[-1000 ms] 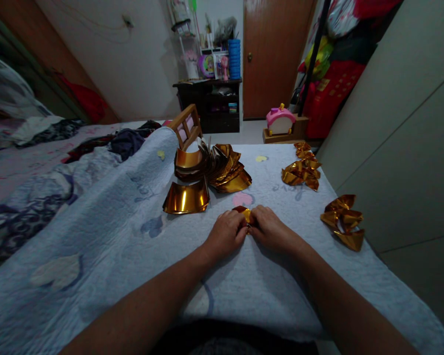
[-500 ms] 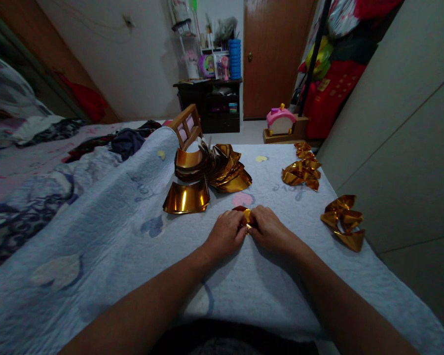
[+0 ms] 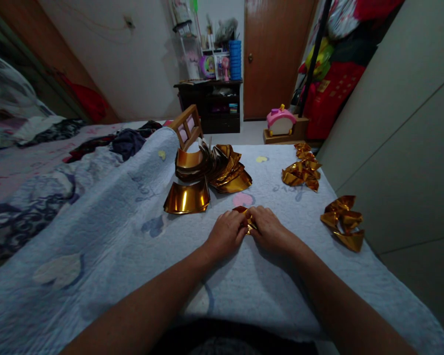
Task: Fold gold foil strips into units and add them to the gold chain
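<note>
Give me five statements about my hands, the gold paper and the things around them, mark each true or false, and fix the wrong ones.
1. The left hand and right hand are both on one small piece of gold paper. True.
2. The folded gold pieces lie to the left of the hands. False: they lie to the right.
3. The stacked gold sheets lie farther off than the hands, toward the left. True.
4. The cloth under the hands is bright red. False: it is light blue.
5. The pink toy stands beyond the cloth's far edge. True.
</note>
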Tool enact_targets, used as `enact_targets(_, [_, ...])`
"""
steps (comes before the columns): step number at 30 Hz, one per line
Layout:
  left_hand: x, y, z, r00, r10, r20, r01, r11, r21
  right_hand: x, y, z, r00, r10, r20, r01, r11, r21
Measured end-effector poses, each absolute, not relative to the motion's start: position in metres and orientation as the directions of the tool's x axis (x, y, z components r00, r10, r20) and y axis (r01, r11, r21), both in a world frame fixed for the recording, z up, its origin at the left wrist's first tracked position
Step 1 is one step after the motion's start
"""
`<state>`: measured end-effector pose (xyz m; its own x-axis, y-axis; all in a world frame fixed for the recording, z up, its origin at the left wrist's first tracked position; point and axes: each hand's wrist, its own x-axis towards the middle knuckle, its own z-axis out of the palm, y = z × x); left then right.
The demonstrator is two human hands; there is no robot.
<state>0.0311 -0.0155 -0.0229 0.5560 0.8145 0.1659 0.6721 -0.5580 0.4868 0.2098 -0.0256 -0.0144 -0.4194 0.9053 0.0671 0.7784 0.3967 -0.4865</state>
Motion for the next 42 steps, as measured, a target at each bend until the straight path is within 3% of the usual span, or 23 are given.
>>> enact_targets(10, [0.029, -0.015, -0.026, 0.566, 0.806, 0.174, 0.665, -0.571, 0.482, 0.214, -0.025, -0.018, -0.433, 0.9, 0.052, 0.756, 0.394, -0.523])
enact_targets(15, [0.03, -0.015, -0.022, 0.561, 0.812, 0.16, 0.671, -0.559, 0.488, 0.216, -0.027, -0.018, -0.442, 0.889, 0.12, 0.716, 0.43, -0.549])
enact_targets(23, [0.017, -0.015, -0.012, 0.659, 0.741, 0.131, 0.576, -0.608, 0.546, 0.23, -0.021, -0.003, -0.451, 0.892, 0.032, 0.606, 0.332, -0.722])
enact_targets(30, [0.011, -0.013, -0.01, 0.697, 0.703, 0.141, 0.537, -0.642, 0.546, 0.229, -0.022, -0.001, -0.511, 0.855, 0.082, 0.633, 0.439, -0.638])
enact_targets(35, [0.013, -0.014, -0.01, 0.719, 0.673, 0.173, 0.54, -0.698, 0.47, 0.225, -0.025, 0.0, -0.523, 0.849, 0.071, 0.67, 0.461, -0.582])
enact_targets(42, [0.014, -0.014, -0.014, 0.744, 0.628, 0.23, 0.52, -0.759, 0.391, 0.225, -0.022, -0.002, -0.532, 0.845, 0.055, 0.654, 0.451, -0.608])
